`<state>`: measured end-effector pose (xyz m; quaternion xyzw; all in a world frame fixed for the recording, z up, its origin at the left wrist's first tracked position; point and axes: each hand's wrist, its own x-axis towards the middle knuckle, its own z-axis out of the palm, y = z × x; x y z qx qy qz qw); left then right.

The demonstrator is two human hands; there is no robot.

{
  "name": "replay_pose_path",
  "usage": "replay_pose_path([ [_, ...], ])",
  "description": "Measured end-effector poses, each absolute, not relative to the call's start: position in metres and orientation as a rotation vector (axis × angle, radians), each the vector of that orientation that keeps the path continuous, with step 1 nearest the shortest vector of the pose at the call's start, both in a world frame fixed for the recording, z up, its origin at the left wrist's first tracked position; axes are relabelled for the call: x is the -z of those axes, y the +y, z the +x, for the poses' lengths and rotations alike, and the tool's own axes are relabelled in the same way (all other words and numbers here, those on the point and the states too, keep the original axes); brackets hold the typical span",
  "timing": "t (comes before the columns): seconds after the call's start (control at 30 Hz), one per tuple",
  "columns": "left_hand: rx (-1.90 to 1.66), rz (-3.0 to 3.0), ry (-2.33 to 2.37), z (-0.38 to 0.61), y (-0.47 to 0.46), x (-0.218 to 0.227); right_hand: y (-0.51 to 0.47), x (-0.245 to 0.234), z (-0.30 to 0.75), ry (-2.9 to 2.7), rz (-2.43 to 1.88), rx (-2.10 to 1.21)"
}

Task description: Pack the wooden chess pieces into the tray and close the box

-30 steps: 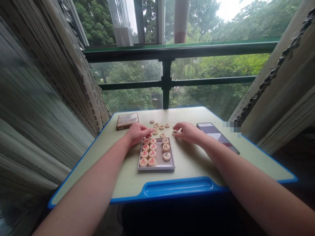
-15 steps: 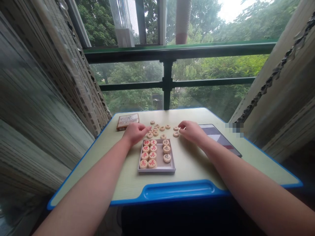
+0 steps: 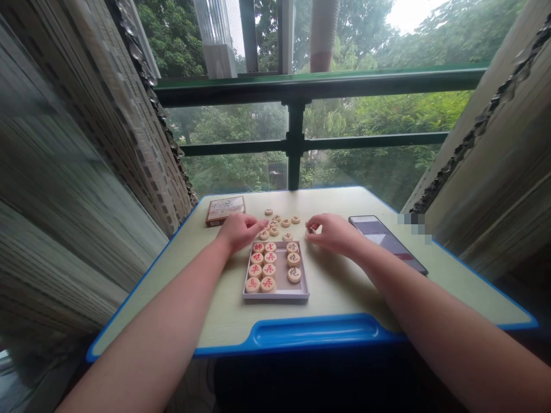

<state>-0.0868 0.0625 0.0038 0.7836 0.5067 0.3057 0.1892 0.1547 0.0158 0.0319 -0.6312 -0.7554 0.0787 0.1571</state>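
Table [image 3: 224, 312] under both grips: looks firm, flat. Phone [image 3: 390, 244] lies outboard of the right grip, partly behind that hand and forearm.

Tray [image 3: 275, 296] sits on the person's side of the two grips, between the forearms. Probably thin-walled, light, apt to slide if bumped; take it by the outer walls. Red-marked pieces [image 3: 268, 270] in two columns toward the left grip, three black-marked pieces [image 3: 294, 275] in one column toward the right. Printed box [image 3: 226, 210] just beyond the left grip.

Loose pieces [image 3: 287, 237] are mostly between the grips, a cluster right at the left fingertips. Likely wood or similar: light, rigid, hard to break, maybe slick on the flat faces. Best hold is thumb and index across the round side wall.

Pose: forearms angle inward, nearly mirrored, hands low over the tabletop. Left hand [image 3: 236, 234]: thumb and index close together, narrow gap; can't tell if anything is between them. Right hand [image 3: 331, 230]: fingers curled, narrow, tips at a loose piece [image 3: 309, 231]. Touching, by the look of it; can't tell whether it's gripped or just resting there.
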Motion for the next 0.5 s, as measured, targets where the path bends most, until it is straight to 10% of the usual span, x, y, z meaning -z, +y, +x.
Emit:
replay_pose_path([
  [0.5, -0.873, 2.298, 1.45, -0.087, 0.059, -0.006, 0.007, -0.034, 0.152, -2.283, -1.333, -0.265],
])
